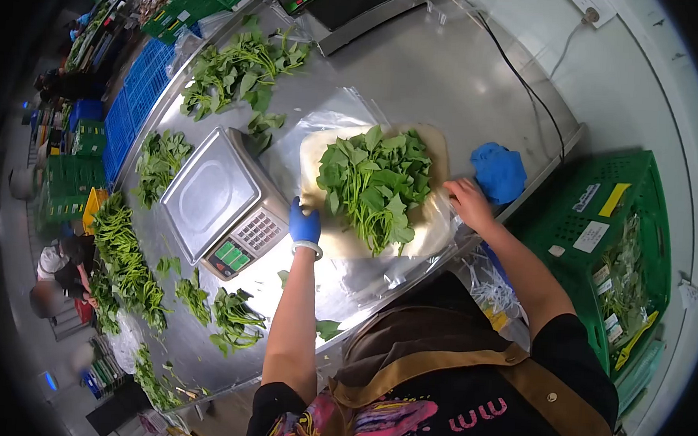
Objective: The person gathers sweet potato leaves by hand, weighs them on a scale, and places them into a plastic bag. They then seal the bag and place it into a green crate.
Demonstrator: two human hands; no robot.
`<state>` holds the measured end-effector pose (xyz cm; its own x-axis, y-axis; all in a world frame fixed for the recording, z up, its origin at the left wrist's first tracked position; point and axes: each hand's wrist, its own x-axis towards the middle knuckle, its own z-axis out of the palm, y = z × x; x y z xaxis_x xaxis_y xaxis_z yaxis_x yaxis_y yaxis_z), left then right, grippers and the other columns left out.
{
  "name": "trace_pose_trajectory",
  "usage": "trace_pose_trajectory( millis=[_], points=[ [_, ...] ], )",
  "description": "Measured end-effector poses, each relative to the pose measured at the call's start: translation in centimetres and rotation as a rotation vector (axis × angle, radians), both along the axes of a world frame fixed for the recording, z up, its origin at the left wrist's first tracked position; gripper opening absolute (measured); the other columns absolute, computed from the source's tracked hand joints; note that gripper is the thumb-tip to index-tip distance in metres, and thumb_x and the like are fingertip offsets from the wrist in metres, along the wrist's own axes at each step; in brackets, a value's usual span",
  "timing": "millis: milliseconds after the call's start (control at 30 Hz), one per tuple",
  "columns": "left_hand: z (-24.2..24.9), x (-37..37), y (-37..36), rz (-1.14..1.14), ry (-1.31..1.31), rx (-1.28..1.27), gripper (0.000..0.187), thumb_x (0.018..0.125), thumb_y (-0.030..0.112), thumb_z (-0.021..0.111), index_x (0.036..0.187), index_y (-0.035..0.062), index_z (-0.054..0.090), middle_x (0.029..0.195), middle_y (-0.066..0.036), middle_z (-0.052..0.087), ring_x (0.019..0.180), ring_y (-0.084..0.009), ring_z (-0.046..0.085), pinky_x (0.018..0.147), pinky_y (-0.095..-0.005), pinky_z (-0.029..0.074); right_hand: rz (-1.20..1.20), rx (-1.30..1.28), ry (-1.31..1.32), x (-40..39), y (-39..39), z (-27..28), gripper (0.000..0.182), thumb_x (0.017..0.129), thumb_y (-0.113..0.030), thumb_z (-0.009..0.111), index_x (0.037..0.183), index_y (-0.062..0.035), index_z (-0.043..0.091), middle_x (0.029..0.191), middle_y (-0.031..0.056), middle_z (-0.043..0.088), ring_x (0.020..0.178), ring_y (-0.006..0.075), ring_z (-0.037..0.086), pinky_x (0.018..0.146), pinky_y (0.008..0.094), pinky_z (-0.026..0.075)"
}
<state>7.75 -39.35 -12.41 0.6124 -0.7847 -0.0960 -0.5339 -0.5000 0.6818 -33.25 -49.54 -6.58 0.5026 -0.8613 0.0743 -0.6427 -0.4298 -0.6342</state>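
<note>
A bunch of leafy greens (375,180) lies on a pale board (313,157), with clear plastic film (443,239) around the board's edges. My left hand (304,225), in a blue glove, is at the board's left edge with its fingers curled; what it may hold is too small to tell. My bare right hand (468,202) is at the right edge, its fingertips close to the film, and whether they grip it is unclear. Left of my gloved hand stands a scale (212,193) with nothing on its plate.
More greens (238,70) lie in piles on the metal table (467,74) to the left. A blue cloth (498,172) is beside my right hand. A green crate (585,222) stands at the right, and a cable (522,77) runs across the back. Another person (66,270) is at the far left.
</note>
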Motion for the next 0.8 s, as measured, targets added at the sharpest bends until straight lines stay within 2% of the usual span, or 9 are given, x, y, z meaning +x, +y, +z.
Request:
trace_pose_trajectory(
  millis=[167,333,400,467,567,600,700,767,800],
  points=[
    [3.2,-0.3,-1.4,0.138,0.125,0.088,0.059,0.072,0.016,0.07,0.125,0.0048,0.049,0.085,-0.014,0.065,0.079,-0.0283,0.062,0.077,-0.037,0.049,0.237,-0.311,0.266,0.0,-2.0,1.4,0.016,0.074,-0.01,0.057,0.089,-0.01,0.062,0.088,0.0028,0.053,0.094,0.0209,0.052,0.078,0.0341,0.046],
    [6.2,0.6,-2.6,-0.171,0.213,0.083,0.021,0.078,0.011,0.065,0.097,0.0053,0.069,0.076,-0.011,0.065,0.068,-0.021,0.06,0.067,-0.0325,0.047,0.51,-0.37,0.331,2.8,-3.0,6.4,0.006,0.073,-0.015,0.056,0.075,-0.0123,0.061,0.083,0.0001,0.052,0.092,0.0178,0.05,0.079,0.0318,0.044],
    [6.3,1.5,-2.8,-0.226,0.187,0.051,0.023,0.078,0.011,0.064,0.1,0.004,0.067,0.073,-0.011,0.064,0.066,-0.0216,0.06,0.066,-0.0329,0.047,0.651,-0.288,0.36,4.0,-2.4,7.2,0.008,0.073,-0.016,0.057,0.076,-0.0108,0.064,0.085,0.0009,0.054,0.093,0.0196,0.053,0.078,0.0333,0.045],
    [8.7,1.3,-3.4,-0.286,0.022,0.145,0.034,0.077,0.009,0.065,0.111,0.0016,0.062,0.086,-0.015,0.064,0.08,-0.0258,0.062,0.075,-0.035,0.047,0.444,-0.181,0.331,4.2,-1.5,5.9,0.009,0.074,-0.014,0.06,0.081,-0.009,0.064,0.09,0.0021,0.057,0.094,0.0225,0.055,0.077,0.0362,0.047],
    [9.3,-0.8,-3.8,-0.235,-0.421,-0.218,0.045,0.077,0.006,0.066,0.12,0.001,0.055,0.106,-0.018,0.06,0.099,-0.0309,0.058,0.088,-0.0384,0.044,-0.027,0.05,0.14,4.9,-2.0,5.1,0.017,0.076,-0.011,0.063,0.092,-0.0077,0.063,0.098,0.004,0.061,0.095,0.0266,0.058,0.077,0.0394,0.048],
    [11.3,-2.4,-4.5,-0.278,-0.199,-0.237,0.048,0.077,0.003,0.066,0.124,0.0024,0.052,0.12,-0.018,0.054,0.111,-0.0342,0.051,0.096,-0.0406,0.039,-0.205,0.147,0.049,5.4,-2.1,4.8,0.02,0.077,-0.011,0.064,0.096,-0.0076,0.063,0.1,0.0047,0.062,0.095,0.028,0.059,0.077,0.0402,0.048],
    [14.7,-9.4,-6.4,-0.419,0.128,-0.41,0.036,0.083,0.001,0.062,0.119,0.0025,0.056,0.113,-0.015,0.059,0.101,-0.0275,0.058,0.088,-0.0349,0.046,-0.353,0.218,-0.181,7.4,-2.6,2.2,0.027,0.079,-0.013,0.066,0.106,-0.0098,0.062,0.103,0.0067,0.063,0.095,0.03,0.059,0.079,0.0397,0.048],
    [15.6,-13.7,-7.8,-0.575,0.163,-0.439,0.032,0.084,0.001,0.063,0.116,0.0023,0.059,0.107,-0.009,0.062,0.087,-0.0182,0.06,0.08,-0.0292,0.048,-0.364,0.398,-0.339,7.1,-3.7,-0.4,0.028,0.082,-0.015,0.067,0.108,-0.0064,0.061,0.098,0.0065,0.063,0.087,0.019,0.061,0.071,0.0319,0.05],
    [16.0,-15.6,-8.2,-0.591,0.295,-0.395,0.029,0.085,0.001,0.061,0.114,0.003,0.06,0.104,-0.01,0.063,0.088,-0.0208,0.061,0.081,-0.0307,0.048,-0.413,0.579,-0.467,6.8,-4.2,-1.1,0.027,0.083,-0.015,0.067,0.107,-0.0051,0.061,0.096,0.0061,0.063,0.085,0.0158,0.061,0.068,0.0299,0.05]
  ],
)
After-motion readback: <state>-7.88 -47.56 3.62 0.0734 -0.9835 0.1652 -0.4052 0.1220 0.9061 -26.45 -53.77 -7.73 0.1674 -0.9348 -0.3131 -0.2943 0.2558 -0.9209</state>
